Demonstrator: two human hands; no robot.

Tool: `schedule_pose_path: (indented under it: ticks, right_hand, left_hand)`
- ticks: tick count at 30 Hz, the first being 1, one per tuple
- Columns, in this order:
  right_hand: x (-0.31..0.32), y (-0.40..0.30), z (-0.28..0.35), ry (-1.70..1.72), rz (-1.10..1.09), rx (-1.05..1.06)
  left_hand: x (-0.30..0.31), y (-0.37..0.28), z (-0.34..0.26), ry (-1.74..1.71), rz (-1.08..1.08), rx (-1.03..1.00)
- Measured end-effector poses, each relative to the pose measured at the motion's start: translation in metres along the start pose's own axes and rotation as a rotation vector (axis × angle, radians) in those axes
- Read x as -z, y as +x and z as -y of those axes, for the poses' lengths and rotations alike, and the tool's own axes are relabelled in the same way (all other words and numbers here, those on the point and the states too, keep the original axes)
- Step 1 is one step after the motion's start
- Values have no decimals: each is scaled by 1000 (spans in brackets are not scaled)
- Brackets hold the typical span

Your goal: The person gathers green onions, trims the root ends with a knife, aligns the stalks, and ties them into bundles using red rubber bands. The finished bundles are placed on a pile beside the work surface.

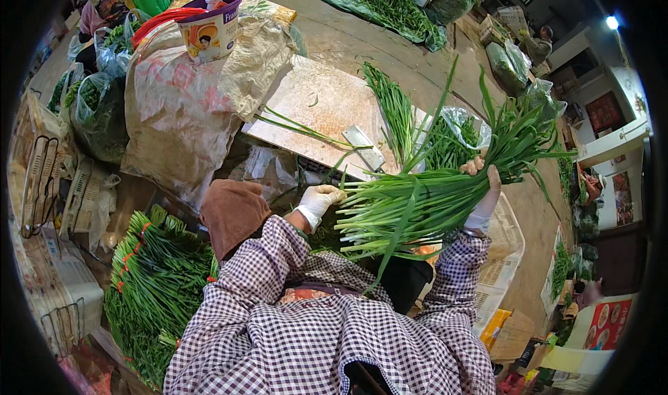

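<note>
In my right hand (482,186), gloved with bare fingertips, is a large bundle of Chinese chives (412,207), its pale stem ends pointing left. My left hand (321,201), in a white glove, is at those stem ends with thumb and fingers together; whether a stem is pinched there is too small to tell. Beyond the hands lies a white board (323,102) with a wide-bladed cleaver (364,147) near its close edge. A few loose chives (308,130) reach across to the blade. More chives (391,108) lie at the board's right side.
Bundles of chives tied with red bands (156,275) are piled at lower left. A printed plastic bucket (210,29) holding red ties stands on sacking (177,92). A plastic crate (501,254) is at right. Greens on a sheet (386,8) lie farther off; a person (537,45) is at upper right.
</note>
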State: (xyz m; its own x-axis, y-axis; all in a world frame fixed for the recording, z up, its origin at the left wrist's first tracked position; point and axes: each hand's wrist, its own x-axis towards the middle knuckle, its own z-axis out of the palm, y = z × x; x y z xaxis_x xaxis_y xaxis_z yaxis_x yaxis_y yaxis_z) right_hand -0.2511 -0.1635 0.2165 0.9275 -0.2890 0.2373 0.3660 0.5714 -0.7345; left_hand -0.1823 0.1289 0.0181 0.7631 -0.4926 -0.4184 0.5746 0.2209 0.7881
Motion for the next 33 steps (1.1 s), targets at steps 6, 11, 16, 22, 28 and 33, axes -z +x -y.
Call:
schedule_pose_path:
  ticks: [6, 11, 16, 22, 28, 33]
  right_hand:
    - [-4, -5, 7, 117, 13, 47]
    - [26, -6, 2, 205, -125, -35]
    - [37, -11, 3, 228, -126, 1]
    - [40, -17, 25, 336, -62, 32]
    - [43, -21, 35, 338, -318, -4]
    - [80, -19, 4, 44, -645, -127]
  left_hand:
    - [49, 12, 24, 312, 144, 31]
    - [-1, 6, 8, -216, 609, 95]
    - [-14, 3, -1, -360, 547, 120]
    - [27, 7, -1, 128, 440, -184]
    - [29, 7, 2, 151, 478, 41]
    - [-16, -25, -10, -341, 847, 77]
